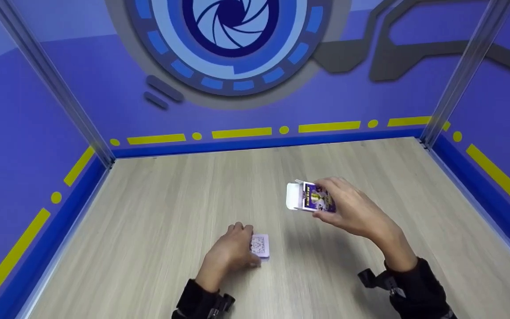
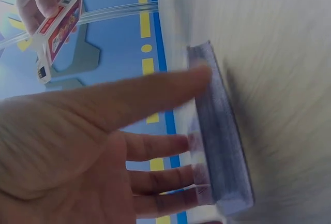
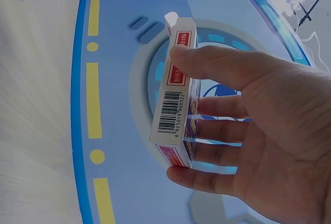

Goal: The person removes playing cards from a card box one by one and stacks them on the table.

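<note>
A deck of playing cards [image 1: 260,246] with a patterned back lies on the table. My left hand [image 1: 232,249] is at the deck's left side, its thumb and fingers about the stack. In the left wrist view, the thumb overlaps the long edge of the cards [image 2: 220,131] and the fingertips meet the deck beyond it. Raised over the table to the right, my right hand [image 1: 348,206] holds a purple and white card box [image 1: 317,198] between thumb and fingers. The box's white flap [image 1: 294,196] hangs open toward the left. A barcode shows on its narrow side in the right wrist view.
The wood-grain table [image 1: 171,199] is bounded by a blue printed back wall [image 1: 237,119] and side walls with yellow markings. Metal posts [image 1: 458,66] stand at the back corners. Black straps [image 1: 419,288] with small devices circle both wrists.
</note>
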The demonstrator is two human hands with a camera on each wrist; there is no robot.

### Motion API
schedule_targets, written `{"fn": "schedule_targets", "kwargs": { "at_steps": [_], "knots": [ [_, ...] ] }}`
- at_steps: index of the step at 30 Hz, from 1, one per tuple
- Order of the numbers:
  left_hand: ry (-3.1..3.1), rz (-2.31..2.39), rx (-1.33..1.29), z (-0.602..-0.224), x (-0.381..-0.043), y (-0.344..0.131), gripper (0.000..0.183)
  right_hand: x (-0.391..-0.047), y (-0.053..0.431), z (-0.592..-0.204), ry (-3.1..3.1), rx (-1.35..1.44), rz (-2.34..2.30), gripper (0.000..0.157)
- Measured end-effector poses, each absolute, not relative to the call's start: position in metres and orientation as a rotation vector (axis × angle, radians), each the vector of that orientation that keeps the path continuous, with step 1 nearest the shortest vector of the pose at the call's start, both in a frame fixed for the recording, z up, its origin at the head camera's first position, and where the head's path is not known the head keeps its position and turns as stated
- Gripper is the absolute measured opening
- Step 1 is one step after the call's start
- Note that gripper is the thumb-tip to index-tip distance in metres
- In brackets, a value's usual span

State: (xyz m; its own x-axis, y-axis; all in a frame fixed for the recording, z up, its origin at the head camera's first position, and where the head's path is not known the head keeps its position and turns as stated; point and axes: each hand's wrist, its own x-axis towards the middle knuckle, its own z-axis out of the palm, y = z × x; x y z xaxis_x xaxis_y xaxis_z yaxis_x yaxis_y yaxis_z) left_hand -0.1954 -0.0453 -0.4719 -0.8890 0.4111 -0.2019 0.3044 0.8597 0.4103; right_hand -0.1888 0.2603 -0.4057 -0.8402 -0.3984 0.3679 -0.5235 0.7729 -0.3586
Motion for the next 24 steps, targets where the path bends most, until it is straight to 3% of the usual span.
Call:
{"fn": "schedule_targets", "kwargs": {
  "at_steps": [4, 14, 24],
  "knots": [
    [2.853, 0.602, 0.536, -0.466, -0.198, -0.046, 0.079, -0.190, 0.260, -0.406, -2.698, 0.722, 0.658, 0.066],
    [3.230, 1.357, 0.765, -0.446, -0.184, -0.015, 0.011, -0.192, 0.251, -0.412, -2.656, 0.751, 0.591, 0.066],
    [2.909, 1.781, 0.844, -0.447, -0.178, -0.001, 0.010, -0.187, 0.230, -0.419, -2.662, 0.858, 0.509, 0.070]
  ]
}}
